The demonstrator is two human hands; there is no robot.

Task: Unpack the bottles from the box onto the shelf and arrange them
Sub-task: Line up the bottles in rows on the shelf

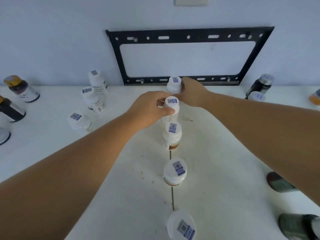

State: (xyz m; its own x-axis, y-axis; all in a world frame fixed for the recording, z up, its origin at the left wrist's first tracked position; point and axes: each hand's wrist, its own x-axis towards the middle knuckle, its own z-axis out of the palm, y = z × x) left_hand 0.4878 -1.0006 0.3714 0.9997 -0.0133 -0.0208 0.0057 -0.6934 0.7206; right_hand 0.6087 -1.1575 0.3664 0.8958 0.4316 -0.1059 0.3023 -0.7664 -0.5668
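Several white bottles with blue code stickers on their caps stand in a line down the middle of the white shelf top (216, 170). My left hand (149, 110) grips the second bottle from the back (171, 106) by its cap. Around the rearmost bottle (174, 84), close to the wall, my right hand (192, 94) is closed. Nearer me in the line stand a white bottle with a brown label (172, 135), a wider jar (175, 171) and another jar (181, 226) at the bottom edge. No box is in view.
Three white bottles (93, 101) stand at the left middle, and dark, orange-capped bottles (20, 89) at the far left. Dark bottles (259, 87) stand at the right back and two dark ones (280, 182) lie at the right front. A black metal bracket (188, 37) hangs on the wall.
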